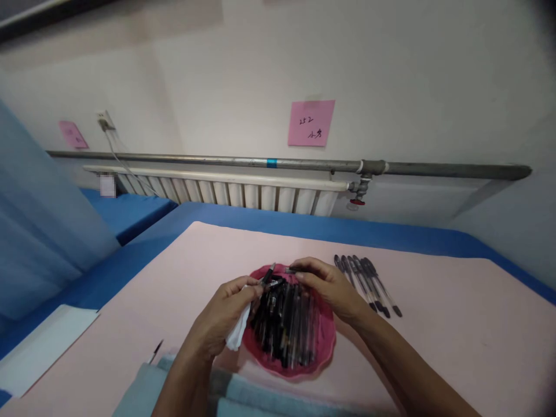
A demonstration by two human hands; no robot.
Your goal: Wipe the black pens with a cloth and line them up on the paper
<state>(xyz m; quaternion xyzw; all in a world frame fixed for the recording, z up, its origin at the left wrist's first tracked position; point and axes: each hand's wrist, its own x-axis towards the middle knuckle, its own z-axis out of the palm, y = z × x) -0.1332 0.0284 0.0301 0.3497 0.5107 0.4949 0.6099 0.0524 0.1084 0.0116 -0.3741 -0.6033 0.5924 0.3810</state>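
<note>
A pink scalloped bowl (329, 347) full of black and clear pens (286, 324) stands under both hands. My left hand (226, 304) is closed over the bowl's left side, pinching a black pen (268, 274) whose tip points up and right. A crumpled white tissue (238, 331) hangs from the same hand. Above the far right rim, my right hand (328, 284) pinches a small dark piece that looks like a pen cap (292, 270), a short way from the pen. Several capped pens (368, 284) lie side by side to the right of the bowl.
Pink sheeting (456, 324) covers the blue bed or table. Light blue cloth (260, 399) lies along the near edge, with a single pen (155, 351) beside it. White paper (47, 341) rests at left. A radiator (260, 194) and pipe (208, 158) run along the wall.
</note>
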